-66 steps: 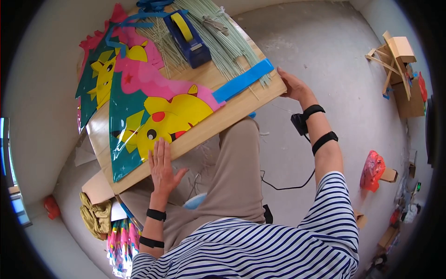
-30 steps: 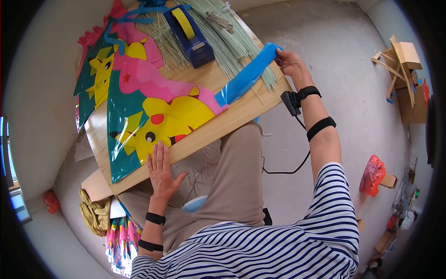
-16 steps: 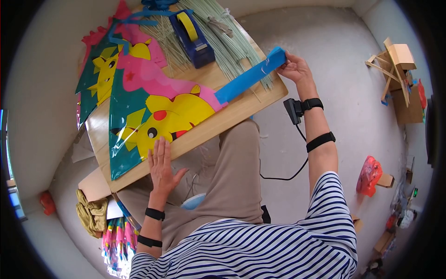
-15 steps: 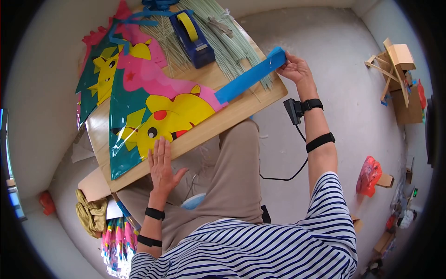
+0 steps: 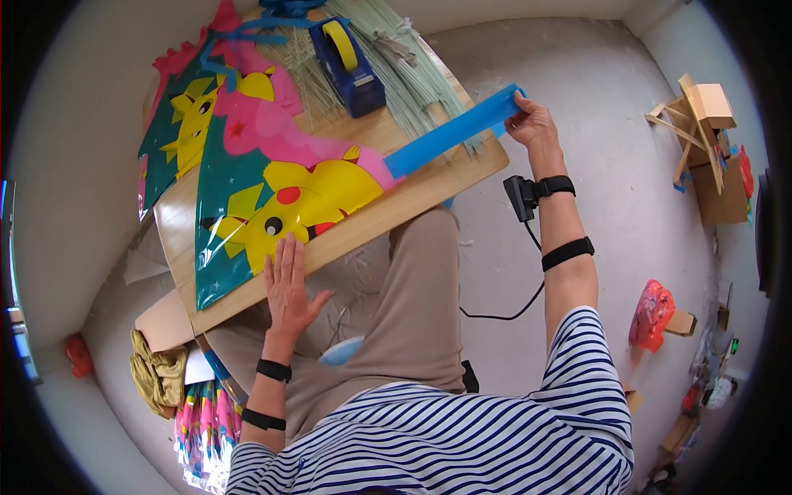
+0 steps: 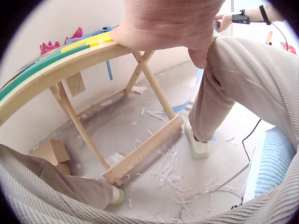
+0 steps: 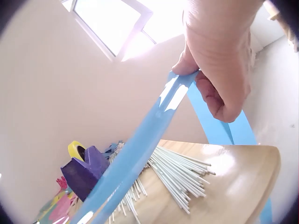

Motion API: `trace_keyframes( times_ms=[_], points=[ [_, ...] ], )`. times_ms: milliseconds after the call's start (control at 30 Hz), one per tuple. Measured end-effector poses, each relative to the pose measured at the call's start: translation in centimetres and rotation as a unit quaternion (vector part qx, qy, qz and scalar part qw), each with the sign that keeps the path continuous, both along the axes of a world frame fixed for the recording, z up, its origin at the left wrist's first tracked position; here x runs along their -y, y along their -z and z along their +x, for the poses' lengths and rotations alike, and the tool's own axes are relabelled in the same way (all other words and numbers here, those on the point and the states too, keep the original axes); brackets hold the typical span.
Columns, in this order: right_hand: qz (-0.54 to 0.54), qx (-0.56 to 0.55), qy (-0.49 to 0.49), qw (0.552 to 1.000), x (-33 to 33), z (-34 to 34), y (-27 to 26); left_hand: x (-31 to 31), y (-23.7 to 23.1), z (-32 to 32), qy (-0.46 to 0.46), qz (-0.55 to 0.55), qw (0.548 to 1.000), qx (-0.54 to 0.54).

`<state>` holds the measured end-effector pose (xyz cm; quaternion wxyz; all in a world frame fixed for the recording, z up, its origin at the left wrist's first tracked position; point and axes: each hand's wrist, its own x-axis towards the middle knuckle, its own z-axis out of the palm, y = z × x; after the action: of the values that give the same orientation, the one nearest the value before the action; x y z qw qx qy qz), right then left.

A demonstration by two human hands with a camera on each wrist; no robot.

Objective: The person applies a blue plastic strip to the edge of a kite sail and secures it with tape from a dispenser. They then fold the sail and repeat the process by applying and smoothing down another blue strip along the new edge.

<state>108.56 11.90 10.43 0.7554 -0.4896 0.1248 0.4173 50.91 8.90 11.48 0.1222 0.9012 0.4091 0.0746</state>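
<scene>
My right hand [image 5: 532,124] pinches a blue plastic strip [image 5: 454,130] between thumb and curled fingers and holds it raised over the table's right corner. The strip runs taut down to the pink tip of a printed plastic sheet [image 5: 326,194] with a yellow cartoon figure on green and pink. In the right wrist view a further length of blue strip [image 7: 212,121] hangs down behind the hand. My left hand [image 5: 287,289] lies with straight fingers at the sheet's lower edge, over the table's near edge; its thumb points outward.
On the wooden table [image 5: 445,181] stand a blue tape dispenser [image 5: 351,74] with yellow tape and bundles of thin pale sticks [image 5: 404,74]. A second printed sheet [image 5: 194,124] lies at the left. Beneath are wooden legs [image 6: 154,86] and scraps [image 6: 170,168] on the floor.
My right hand has taken the strip's end from the table's edge, lifted it and drawn it outward, so the strip is straighter now. The left hand stays at the sheet's edge.
</scene>
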Motion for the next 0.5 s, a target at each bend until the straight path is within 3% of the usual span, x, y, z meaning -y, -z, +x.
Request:
trace_keyframes(
  times_ms=[33,167,367,500],
  points=[
    [-0.028,0.022,0.004,0.999,-0.1,-0.3,-0.1,0.0,-0.1,0.0,-0.001,0.000,1.000,0.001],
    [0.046,0.000,0.015,0.999,0.0,-1.1,0.3,-0.2,-0.3,-0.2,0.009,-0.011,1.000,0.020],
    [0.072,-0.036,0.033,0.996,0.3,-1.0,0.6,-0.4,-0.5,-0.3,0.001,-0.027,0.999,0.028],
    [0.044,-0.005,0.037,0.998,-0.1,-1.1,0.2,-0.3,-1.5,0.3,-0.006,-0.010,1.000,0.008]
  ],
)
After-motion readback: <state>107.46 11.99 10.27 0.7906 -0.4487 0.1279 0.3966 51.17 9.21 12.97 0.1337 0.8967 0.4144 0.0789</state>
